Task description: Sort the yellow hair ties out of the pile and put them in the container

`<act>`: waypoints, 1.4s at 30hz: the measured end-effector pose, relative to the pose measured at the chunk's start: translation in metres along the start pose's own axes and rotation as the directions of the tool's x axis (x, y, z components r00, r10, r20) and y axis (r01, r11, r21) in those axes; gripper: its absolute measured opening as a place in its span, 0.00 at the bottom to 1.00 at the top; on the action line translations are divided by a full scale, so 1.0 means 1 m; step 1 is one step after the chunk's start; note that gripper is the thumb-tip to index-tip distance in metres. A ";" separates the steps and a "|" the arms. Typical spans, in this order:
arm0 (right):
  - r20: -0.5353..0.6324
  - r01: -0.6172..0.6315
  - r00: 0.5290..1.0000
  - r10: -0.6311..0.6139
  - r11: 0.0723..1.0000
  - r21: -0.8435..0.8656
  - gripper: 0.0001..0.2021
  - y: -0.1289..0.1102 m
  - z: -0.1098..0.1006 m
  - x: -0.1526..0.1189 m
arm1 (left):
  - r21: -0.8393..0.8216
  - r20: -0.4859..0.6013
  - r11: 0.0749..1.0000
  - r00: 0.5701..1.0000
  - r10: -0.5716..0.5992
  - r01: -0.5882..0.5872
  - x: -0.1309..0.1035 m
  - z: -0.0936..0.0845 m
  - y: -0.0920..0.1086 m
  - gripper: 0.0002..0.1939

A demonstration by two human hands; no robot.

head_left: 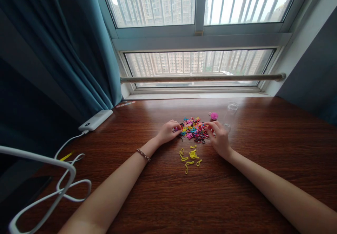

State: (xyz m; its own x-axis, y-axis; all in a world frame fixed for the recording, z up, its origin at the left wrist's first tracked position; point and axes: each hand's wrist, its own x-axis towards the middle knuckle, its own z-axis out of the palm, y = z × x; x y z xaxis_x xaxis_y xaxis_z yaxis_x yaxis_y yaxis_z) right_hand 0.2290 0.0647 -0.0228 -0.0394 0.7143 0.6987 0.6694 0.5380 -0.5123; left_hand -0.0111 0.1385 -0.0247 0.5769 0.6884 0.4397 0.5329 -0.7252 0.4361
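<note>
A heap of small multicoloured elastic bands (193, 128) lies on the brown wooden table. At its left edge is my left hand (170, 131), fingers curled with the tips touching the bands; whatever sits between them is too small to name. My right hand (219, 138) reaches the heap's right edge, thumb and forefinger at the bands and slightly apart. Nearer to me, between my forearms, several yellow bands (193, 154) form a loose group, apart from the heap. Behind my right hand are a bright pink round lid (214, 116) and a clear jar (231, 112).
A white power bank (96, 120) with a white cable (65, 141) lies on the left, near the blue curtain (86, 51). A thick white tube (39, 156) loops at the lower left. A metal rail (200, 78) crosses the window behind the table (263, 139).
</note>
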 end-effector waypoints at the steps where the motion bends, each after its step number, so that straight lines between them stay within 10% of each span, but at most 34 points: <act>1: -0.002 0.009 1.000 -0.009 1.000 0.007 0.10 -0.001 0.000 0.000 | -0.003 -0.009 1.000 1.000 -0.019 0.019 0.000 0.000 -0.002 0.03; 14: 0.049 0.051 0.997 -0.054 0.997 0.064 0.09 -0.006 0.000 -0.002 | 0.051 0.008 0.997 0.998 0.065 -0.065 0.001 0.002 0.004 0.04; 42: 0.332 0.163 0.935 -0.128 0.983 -0.080 0.08 -0.002 0.008 -0.008 | -0.189 -0.174 0.962 0.957 -0.232 0.198 0.003 0.006 -0.012 0.15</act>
State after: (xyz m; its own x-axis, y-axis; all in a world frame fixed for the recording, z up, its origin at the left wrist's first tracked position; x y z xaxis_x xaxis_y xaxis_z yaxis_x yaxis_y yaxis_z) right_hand 0.2217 0.0616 -0.0314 -0.3688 0.7474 0.5526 0.7109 0.6098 -0.3503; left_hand -0.0120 0.1492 -0.0329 0.3210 0.8297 0.4566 0.5103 -0.5577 0.6547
